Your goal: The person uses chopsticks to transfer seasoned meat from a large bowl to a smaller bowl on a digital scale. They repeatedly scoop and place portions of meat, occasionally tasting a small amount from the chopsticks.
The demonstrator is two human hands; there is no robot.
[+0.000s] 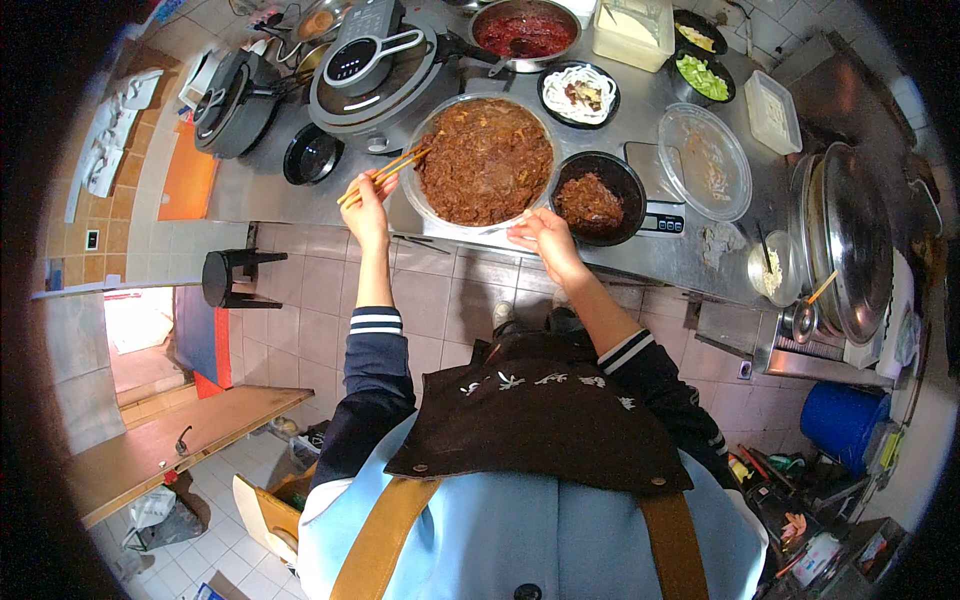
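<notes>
My left hand (367,202) holds a pair of wooden chopsticks (397,165). Their tips reach the left edge of a brown, paste-like food mass (487,161) that fills a round clear plastic container (553,169). At the container's front right rim, my right hand (547,238) grips the edge with its fingers. Just to the right, a black bowl (636,176) holds a smaller lump of similar brown food (591,201). That bowl stands at the left side of a digital kitchen scale (664,223), partly covering it. A clear round lid (709,161), smeared with brown, lies beyond the scale.
Behind the container stand a grey electric cooker (375,90), a steel pan of red sauce (525,34) and a black bowl of white noodles (579,94). An empty black bowl (311,154) is at left. Bowls of greens (703,77) and a large steel lid (855,240) are at right.
</notes>
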